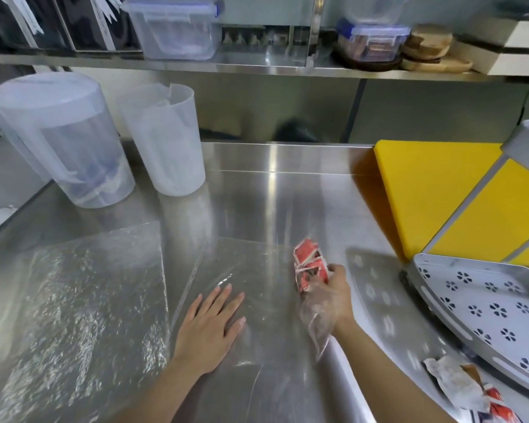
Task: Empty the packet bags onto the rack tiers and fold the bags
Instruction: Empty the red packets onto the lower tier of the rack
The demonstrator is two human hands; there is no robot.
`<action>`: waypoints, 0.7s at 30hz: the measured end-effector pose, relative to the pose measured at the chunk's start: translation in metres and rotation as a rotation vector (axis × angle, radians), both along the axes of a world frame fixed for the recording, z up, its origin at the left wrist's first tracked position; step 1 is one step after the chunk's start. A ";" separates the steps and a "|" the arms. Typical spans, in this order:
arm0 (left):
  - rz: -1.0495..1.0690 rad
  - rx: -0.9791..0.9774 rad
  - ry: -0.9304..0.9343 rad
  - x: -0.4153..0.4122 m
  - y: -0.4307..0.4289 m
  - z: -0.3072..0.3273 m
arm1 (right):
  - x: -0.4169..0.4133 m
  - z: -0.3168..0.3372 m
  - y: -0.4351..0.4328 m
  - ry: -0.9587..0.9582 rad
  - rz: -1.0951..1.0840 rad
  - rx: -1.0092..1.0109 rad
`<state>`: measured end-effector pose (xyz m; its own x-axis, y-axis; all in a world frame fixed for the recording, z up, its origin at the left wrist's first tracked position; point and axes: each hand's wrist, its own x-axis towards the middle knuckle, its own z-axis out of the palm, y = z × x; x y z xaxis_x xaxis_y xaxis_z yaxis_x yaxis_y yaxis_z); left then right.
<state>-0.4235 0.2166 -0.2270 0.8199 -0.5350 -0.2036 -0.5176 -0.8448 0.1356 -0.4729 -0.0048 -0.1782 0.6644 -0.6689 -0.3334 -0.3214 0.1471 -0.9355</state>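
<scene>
My right hand (333,296) is closed around a bunch of red and white packets (309,264), with a clear plastic bag (316,328) draped over the wrist. My left hand (209,325) lies flat, fingers spread, on a second clear bag (257,300) spread on the steel counter. A third flattened clear bag (83,300) lies to the left. The white rack tier (483,312) with flower-shaped holes sits at the right, bare. More packets (471,389) lie at the bottom right beside it.
Two translucent plastic jugs (61,138) (165,138) stand at the back left. A yellow cutting board (434,196) lies at the back right under the rack's grey frame (526,138). A steel shelf (257,64) above holds lidded plastic containers (174,25).
</scene>
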 end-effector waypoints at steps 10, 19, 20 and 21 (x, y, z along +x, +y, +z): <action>0.014 -0.108 -0.042 0.003 -0.006 0.013 | -0.034 -0.004 -0.069 0.326 0.091 -0.403; -0.472 -0.054 0.173 -0.053 -0.047 0.031 | -0.065 -0.003 -0.050 0.389 1.223 -0.741; -0.492 -0.008 0.181 -0.054 -0.046 0.028 | -0.070 -0.004 -0.049 0.460 1.288 -0.778; -0.500 0.008 0.159 -0.054 -0.043 0.022 | -0.073 -0.005 -0.048 0.507 1.325 -0.803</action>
<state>-0.4774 0.1735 -0.2053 0.4232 -0.8513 -0.3101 -0.8316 -0.5008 0.2401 -0.5460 -0.0530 -0.1828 0.8205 0.1496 -0.5518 -0.0999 -0.9128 -0.3961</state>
